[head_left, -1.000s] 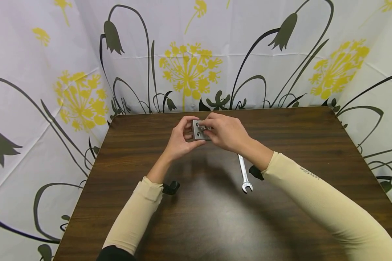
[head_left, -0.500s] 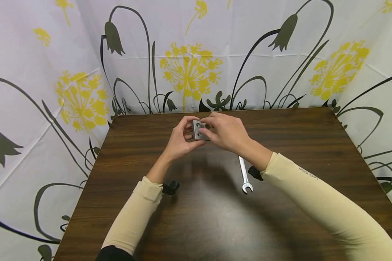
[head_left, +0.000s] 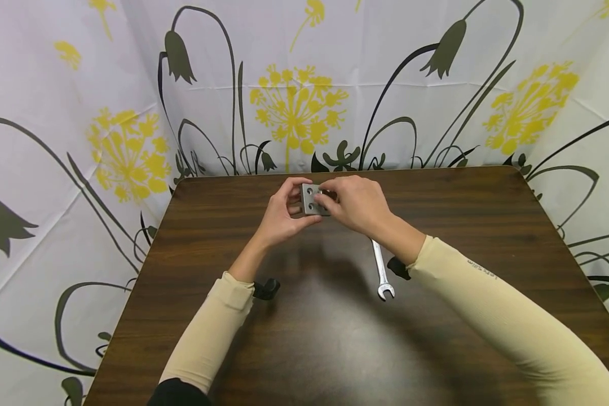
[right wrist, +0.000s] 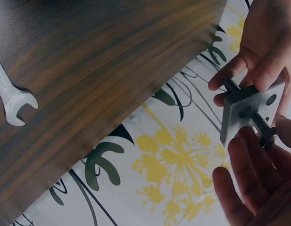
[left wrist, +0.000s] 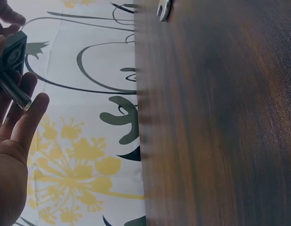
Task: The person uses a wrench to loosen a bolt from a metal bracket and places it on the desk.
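Observation:
My left hand point(head_left: 279, 219) grips a small grey metal plate point(head_left: 310, 198) with several round holes, fingers behind it and thumb along its lower edge. My right hand point(head_left: 357, 203) is at the plate's face. In the right wrist view its thumb and fingers pinch a hex bolt point(right wrist: 262, 126) by the head, with the threaded end at a hole; how deep it sits, I cannot tell. A second threaded shank point(left wrist: 15, 92) sticks out of the plate's back, between the left fingers in the left wrist view.
A silver open-ended wrench point(head_left: 380, 273) lies on the dark wood table point(head_left: 335, 338), below the right forearm. Behind the table's far edge hangs a white curtain point(head_left: 294, 45) with yellow and grey flowers. Black wrist cameras point(head_left: 268, 288) are worn under both sleeves.
My right thumb and fingers have shifted at the plate's face, covering the bolt that showed between them a second ago. The left hand keeps its grip; the wrench stays put.

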Demonstrator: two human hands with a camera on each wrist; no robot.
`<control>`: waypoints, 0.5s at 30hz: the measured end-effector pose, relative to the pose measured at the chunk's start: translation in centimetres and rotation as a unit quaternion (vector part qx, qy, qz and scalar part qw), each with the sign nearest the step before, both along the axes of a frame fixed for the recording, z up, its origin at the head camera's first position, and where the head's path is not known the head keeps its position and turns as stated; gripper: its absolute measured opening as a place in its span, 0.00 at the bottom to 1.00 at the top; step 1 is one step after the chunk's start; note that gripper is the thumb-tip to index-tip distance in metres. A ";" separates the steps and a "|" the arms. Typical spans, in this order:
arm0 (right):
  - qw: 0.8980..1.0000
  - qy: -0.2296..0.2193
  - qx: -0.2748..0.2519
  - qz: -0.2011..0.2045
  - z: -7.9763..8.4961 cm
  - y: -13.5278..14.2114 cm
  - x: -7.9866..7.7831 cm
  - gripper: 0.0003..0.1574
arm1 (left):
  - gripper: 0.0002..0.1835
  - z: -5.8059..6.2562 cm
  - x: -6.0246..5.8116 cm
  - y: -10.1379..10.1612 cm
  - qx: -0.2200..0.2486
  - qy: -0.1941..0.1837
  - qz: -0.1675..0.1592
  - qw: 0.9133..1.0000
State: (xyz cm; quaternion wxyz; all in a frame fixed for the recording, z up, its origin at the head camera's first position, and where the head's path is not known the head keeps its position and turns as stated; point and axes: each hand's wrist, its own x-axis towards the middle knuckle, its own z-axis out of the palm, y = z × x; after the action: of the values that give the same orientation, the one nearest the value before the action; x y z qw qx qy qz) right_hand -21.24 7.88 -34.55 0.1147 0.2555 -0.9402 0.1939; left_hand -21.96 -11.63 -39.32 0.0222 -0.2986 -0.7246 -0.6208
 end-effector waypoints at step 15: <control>1.000 0.007 -0.009 -0.003 0.3 0.0 0.1 0.16 | 0.38 -0.8 -0.7 -0.3 0.007 -0.008 0.001 1.000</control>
State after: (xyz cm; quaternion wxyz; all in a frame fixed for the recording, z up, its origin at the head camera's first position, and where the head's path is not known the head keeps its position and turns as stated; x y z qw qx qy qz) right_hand -21.10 7.84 -34.28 0.1241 0.2528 -0.9384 0.2001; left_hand -22.66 -11.90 -40.13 0.0192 -0.2924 -0.7210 -0.6279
